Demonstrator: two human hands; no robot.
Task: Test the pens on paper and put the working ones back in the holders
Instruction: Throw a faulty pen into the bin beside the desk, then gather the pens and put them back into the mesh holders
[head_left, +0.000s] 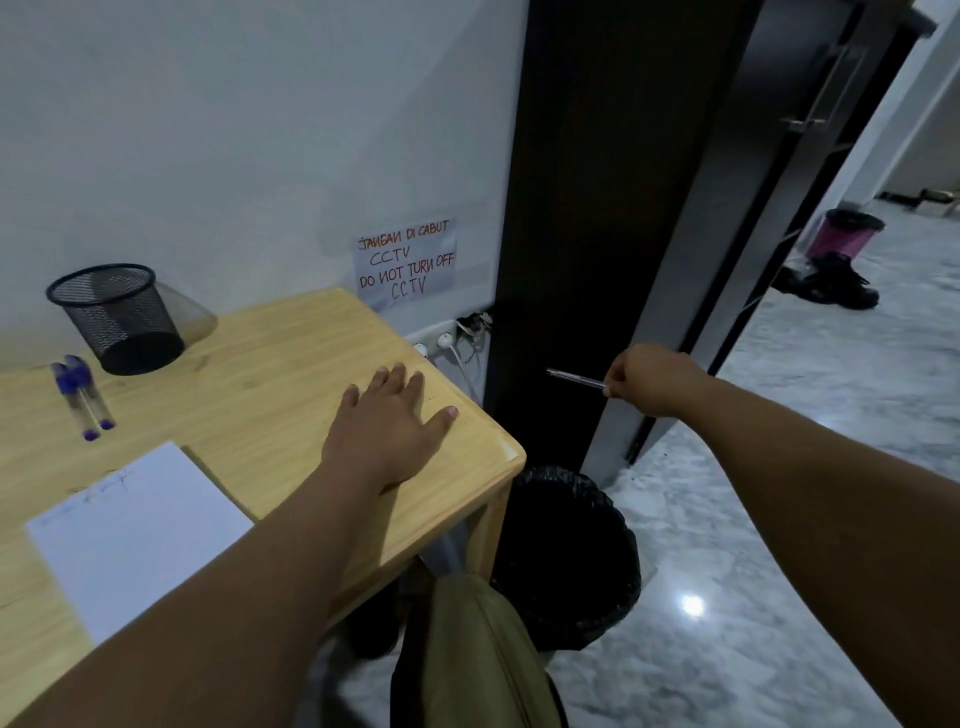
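My right hand (652, 379) grips a clear pen (575, 378) and holds it out past the table's right edge, above the black-lined bin (566, 551). My left hand (397, 421) lies flat with fingers spread on the wooden table (270, 374) near its right corner. Two blue-capped pens (83, 397) lie side by side at the table's left. A black mesh holder (117, 317) stands behind them by the wall, and nothing shows inside it. A white sheet of paper (140, 535) with faint scribbles at its top lies at the front left.
A handwritten CCTV note (406, 262) is taped to the wall above a socket with white plugs (441, 343). A dark door frame (613, 208) stands to the right of the table. Shoes (831, 283) and a pink bin (849, 234) sit on the marble floor beyond.
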